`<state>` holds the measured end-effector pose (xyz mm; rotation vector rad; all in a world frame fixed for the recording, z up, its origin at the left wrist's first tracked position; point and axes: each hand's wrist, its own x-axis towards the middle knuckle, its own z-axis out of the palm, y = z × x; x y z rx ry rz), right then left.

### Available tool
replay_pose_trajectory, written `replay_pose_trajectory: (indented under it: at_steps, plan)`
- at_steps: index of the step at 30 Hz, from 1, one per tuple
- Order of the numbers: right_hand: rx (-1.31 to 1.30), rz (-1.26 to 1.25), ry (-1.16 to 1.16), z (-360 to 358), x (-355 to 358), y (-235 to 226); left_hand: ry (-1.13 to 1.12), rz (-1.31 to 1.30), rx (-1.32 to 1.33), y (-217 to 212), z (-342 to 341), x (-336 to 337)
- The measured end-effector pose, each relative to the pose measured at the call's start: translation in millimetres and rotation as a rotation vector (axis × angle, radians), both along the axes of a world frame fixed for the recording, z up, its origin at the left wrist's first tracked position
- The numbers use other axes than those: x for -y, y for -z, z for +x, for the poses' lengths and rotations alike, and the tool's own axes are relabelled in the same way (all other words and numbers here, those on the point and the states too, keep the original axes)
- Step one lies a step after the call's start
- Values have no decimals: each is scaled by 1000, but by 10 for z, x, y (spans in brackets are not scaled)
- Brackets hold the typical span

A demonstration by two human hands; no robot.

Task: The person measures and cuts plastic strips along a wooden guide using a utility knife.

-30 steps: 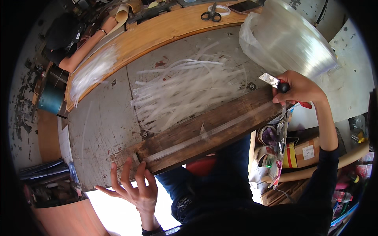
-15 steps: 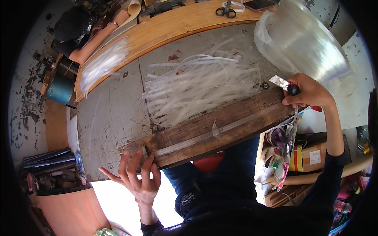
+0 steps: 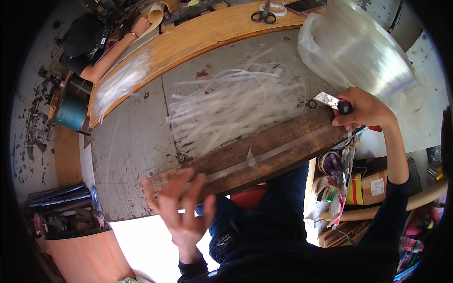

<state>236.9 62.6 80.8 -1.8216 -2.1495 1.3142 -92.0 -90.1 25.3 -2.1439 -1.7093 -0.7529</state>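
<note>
My right hand (image 3: 365,111) grips a utility knife (image 3: 332,101) with a bare blade at the right end of a dark wooden plank (image 3: 264,151). A clear plastic strip (image 3: 278,151) lies along that plank. My left hand (image 3: 181,207) hovers with spread fingers, blurred, over the plank's left end and holds nothing. Several cut clear strips (image 3: 226,106) are heaped on the grey metal tabletop (image 3: 127,151) behind the plank.
A large roll of clear film (image 3: 363,47) stands at the back right. Scissors (image 3: 264,14) and a tape ring lie on the curved wooden board (image 3: 188,40). A blue spool (image 3: 71,113) sits at left; boxes and tape rolls (image 3: 339,174) crowd the floor at right.
My left hand has moved right and up toward the plank's left end, fingers still spread. My right hand keeps the knife at the plank's right end.
</note>
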Motion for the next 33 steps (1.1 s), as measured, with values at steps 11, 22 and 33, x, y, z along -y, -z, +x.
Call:
replay_pose_trajectory:
  at_steps: [11, 22, 33]
  plan:
    - [-1, -12, -48, 28, -26, 22, 477, -68, -32, 278, 1165, -573]
    - [108, 458, 71, -256, 1055, 94, 393, -55, -47, 262, 1158, -578]
    - [90, 420, -23, -407, 1226, 430, 358, -11, -84, 243, 1213, -604]
